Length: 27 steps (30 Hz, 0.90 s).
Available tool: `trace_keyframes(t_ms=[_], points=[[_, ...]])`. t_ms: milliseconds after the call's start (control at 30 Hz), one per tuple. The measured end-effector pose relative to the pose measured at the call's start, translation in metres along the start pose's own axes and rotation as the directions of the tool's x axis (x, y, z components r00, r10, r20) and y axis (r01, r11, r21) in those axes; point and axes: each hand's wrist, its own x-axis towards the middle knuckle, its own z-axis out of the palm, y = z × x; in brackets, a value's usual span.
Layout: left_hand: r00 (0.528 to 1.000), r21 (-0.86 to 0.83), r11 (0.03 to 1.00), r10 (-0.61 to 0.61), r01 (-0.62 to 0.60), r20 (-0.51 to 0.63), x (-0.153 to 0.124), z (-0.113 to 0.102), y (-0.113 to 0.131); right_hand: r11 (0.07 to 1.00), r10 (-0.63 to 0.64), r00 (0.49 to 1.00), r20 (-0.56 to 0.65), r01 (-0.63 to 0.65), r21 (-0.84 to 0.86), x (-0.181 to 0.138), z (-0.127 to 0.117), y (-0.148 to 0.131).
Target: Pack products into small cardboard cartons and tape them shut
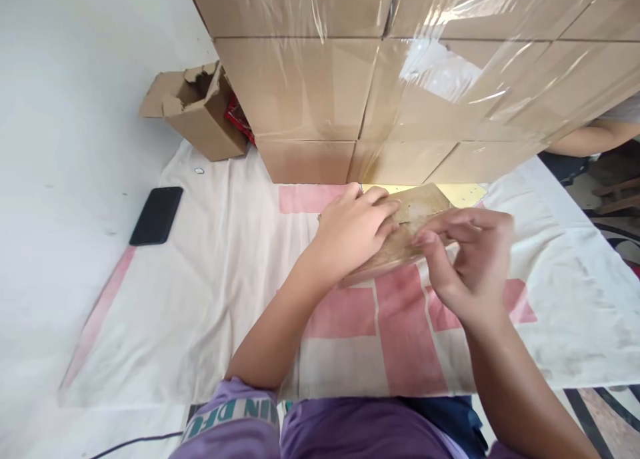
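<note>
At the far left is a pale wall (65,146), and beside it a black phone (156,216) lies flat on the cloth-covered desk (215,279), whose pale cloth carries pink patches. A thin dark cable (140,440) shows below the near edge. Farther back stands an upright cardboard carton (207,122) with torn, open flaps, and a red packet (239,118) shows between it and a tall stack of boxes (300,79) wrapped in clear film. Near the middle, in front of that stack, a small brown box (420,200) lies at a slant on the desk. The left hand (355,229) rests on its left part, palm down, fingers slightly spread. A yellow sheet (467,194) shows behind the box. At the box's right part, the right hand (465,256) has thumb and forefinger drawn close together at the top surface; I cannot tell whether they pinch anything, as the hand is blurred. At the far right, past the stack, another person's arm (595,139) shows
</note>
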Motion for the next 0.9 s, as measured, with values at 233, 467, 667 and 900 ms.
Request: trace_keyframes(t_ms=[233, 467, 667, 900], points=[[0.999, -0.074, 0.997, 0.026, -0.028, -0.029, 0.003, 0.007, -0.005, 0.971, 0.236, 0.972, -0.015, -0.236, -0.047, -0.008, 0.013, 0.013], [0.996, -0.203, 0.979, 0.001, 0.017, 0.089, 0.003, -0.003, -0.008, 0.982, 0.173, 0.984, -0.049, -0.176, -0.061, -0.014, 0.017, 0.01], [0.991, -0.374, 0.925, -0.018, 0.066, 0.13, 0.004, -0.01, -0.006, 0.984, 0.148, 0.988, -0.043, -0.151, -0.093, -0.018, 0.018, 0.013], [0.998, -0.382, 0.922, -0.05, 0.063, 0.043, 0.007, -0.003, -0.005, 0.979, 0.086, 0.995, -0.041, -0.092, -0.181, -0.025, 0.018, 0.018]])
